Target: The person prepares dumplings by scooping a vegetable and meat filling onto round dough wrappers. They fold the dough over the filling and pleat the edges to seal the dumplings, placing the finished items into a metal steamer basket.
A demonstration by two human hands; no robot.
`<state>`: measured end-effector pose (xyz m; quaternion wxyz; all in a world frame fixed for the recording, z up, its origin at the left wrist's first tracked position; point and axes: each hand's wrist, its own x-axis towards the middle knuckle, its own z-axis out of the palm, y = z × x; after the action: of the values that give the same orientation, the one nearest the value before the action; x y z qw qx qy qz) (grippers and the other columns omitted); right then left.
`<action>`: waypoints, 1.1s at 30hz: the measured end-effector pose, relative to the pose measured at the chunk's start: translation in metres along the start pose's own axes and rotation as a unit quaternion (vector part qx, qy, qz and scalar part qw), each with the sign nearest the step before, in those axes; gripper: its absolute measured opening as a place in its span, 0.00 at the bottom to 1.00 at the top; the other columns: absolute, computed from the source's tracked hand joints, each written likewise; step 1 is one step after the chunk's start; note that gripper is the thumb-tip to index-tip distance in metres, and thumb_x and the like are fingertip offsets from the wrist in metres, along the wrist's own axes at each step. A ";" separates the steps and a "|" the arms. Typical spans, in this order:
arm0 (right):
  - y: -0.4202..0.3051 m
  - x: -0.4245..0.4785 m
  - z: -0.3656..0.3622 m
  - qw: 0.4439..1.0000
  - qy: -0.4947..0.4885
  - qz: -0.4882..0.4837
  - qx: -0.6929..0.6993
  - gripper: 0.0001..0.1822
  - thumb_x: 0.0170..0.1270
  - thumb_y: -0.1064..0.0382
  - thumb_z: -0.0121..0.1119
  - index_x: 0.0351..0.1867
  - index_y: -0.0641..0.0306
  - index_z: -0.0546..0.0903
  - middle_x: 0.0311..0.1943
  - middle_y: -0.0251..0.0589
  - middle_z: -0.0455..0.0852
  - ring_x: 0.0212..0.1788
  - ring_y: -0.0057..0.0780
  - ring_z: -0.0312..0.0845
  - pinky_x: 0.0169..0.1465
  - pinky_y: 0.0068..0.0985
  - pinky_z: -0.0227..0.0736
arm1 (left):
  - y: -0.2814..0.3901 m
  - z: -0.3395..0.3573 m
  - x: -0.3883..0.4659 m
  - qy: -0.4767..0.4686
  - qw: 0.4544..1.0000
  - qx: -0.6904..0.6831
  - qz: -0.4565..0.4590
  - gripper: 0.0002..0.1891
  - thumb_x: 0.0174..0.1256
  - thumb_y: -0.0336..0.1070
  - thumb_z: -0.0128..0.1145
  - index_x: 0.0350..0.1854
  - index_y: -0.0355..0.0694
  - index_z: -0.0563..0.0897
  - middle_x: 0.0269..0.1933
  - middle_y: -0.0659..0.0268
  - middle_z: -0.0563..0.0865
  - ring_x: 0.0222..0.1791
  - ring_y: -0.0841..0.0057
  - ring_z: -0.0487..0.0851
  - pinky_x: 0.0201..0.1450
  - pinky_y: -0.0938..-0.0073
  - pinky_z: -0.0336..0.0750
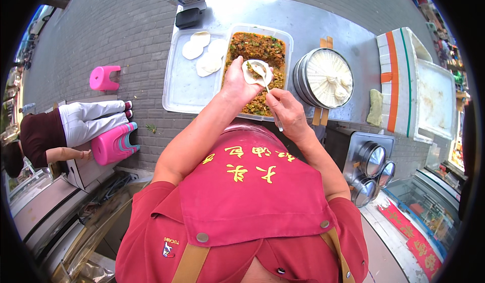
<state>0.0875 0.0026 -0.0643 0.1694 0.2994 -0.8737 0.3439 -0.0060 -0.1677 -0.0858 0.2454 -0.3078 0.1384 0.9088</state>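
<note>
On the palm and fingers of my left hand (242,80) lies a round dough wrapper (248,79) with some chopped filling on it. My right hand (290,110) grips a metal spoon (279,123), whose bowl rests on the filling in the wrapper. Both hands are over a plastic tub of chopped filling (261,42). Several flat dough wrappers (192,50) lie in a shallow plastic tray (180,89) left of the tub. To the right, a few shaped buns (341,92) sit on the woven liner of a stacked round steamer (318,69).
The metal table (265,10) also holds a black case (188,18) and a foam box (390,82) with a cloth (376,106) beside it. Small steamers (372,158) stand lower right. At left, a person (57,131) is beside stacked plastic stools (110,144); another pink stool (104,78) stands farther off.
</note>
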 end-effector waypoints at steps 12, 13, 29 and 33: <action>-0.005 0.003 0.001 0.996 -0.001 -0.087 -0.008 0.19 0.61 0.76 0.67 0.55 0.73 0.84 0.47 0.49 0.85 0.42 0.44 0.87 0.41 0.35 0.84 | 0.008 -0.013 -0.004 -0.044 0.999 0.007 0.025 0.30 0.89 0.54 0.32 0.65 0.28 0.73 0.57 0.44 0.84 0.58 0.50 0.85 0.62 0.50 0.83; -0.008 0.003 -0.004 0.998 0.012 -0.064 0.012 0.19 0.61 0.76 0.67 0.56 0.73 0.84 0.48 0.49 0.85 0.41 0.43 0.87 0.40 0.34 0.84 | 0.006 -0.014 -0.007 -0.053 0.998 0.027 0.038 0.30 0.89 0.54 0.31 0.65 0.29 0.74 0.58 0.45 0.84 0.58 0.51 0.85 0.62 0.50 0.82; 0.002 0.002 -0.026 0.991 -0.035 -0.113 -0.056 0.18 0.56 0.75 0.67 0.51 0.70 0.86 0.48 0.49 0.85 0.46 0.46 0.88 0.45 0.36 0.85 | -0.006 0.022 -0.021 -0.064 0.996 0.050 0.038 0.33 0.89 0.54 0.25 0.69 0.27 0.72 0.64 0.43 0.81 0.66 0.47 0.80 0.72 0.43 0.75; -0.006 0.001 -0.040 0.998 0.016 -0.063 0.003 0.16 0.60 0.76 0.67 0.51 0.71 0.86 0.48 0.49 0.87 0.44 0.45 0.88 0.46 0.32 0.84 | -0.008 0.012 -0.018 -0.084 0.996 0.032 0.013 0.31 0.89 0.52 0.28 0.69 0.29 0.72 0.65 0.44 0.81 0.68 0.49 0.79 0.75 0.44 0.72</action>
<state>0.0940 0.0271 -0.0324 0.2037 0.3491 -0.8490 0.3402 0.0043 -0.1628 -0.0661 0.2537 -0.2207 0.1503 0.9297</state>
